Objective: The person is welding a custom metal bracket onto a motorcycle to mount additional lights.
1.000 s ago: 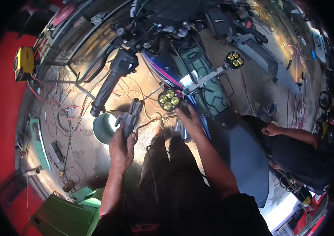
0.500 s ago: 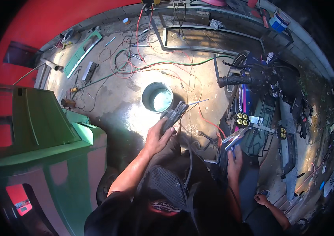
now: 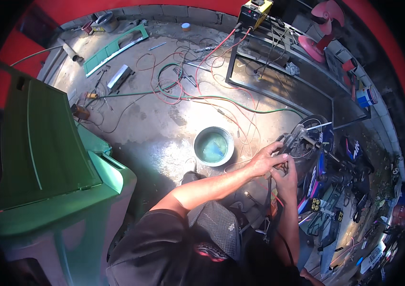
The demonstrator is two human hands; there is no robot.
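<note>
Ahead and to the right, my two hands meet at a dark electrode holder [image 3: 294, 138] with a thin pale welding rod [image 3: 319, 126] sticking out to the right. My left hand [image 3: 263, 160] is closed round the holder's handle. Against it from below, my right hand [image 3: 286, 180] is closed too, its thumb and fingers at the handle's near end. Part of the grip is hidden between the fingers. A round bucket [image 3: 197, 151] of cloudy greenish liquid stands on the floor to the left of the hands, with something bluish inside.
To the left stands a green vehicle body [image 3: 54, 209]. A motorcycle [image 3: 341, 176] is close on the right. Behind the bucket, red and green cables [image 3: 202, 97] snake over the concrete. A yellow-and-black welding machine [image 3: 255, 14] sits on a metal frame [image 3: 279, 97] at the back.
My left hand has carried the electrode holder rightward, and my right hand has come up to it. The silvery metal pieces are gone from my right hand. The view has shifted.
</note>
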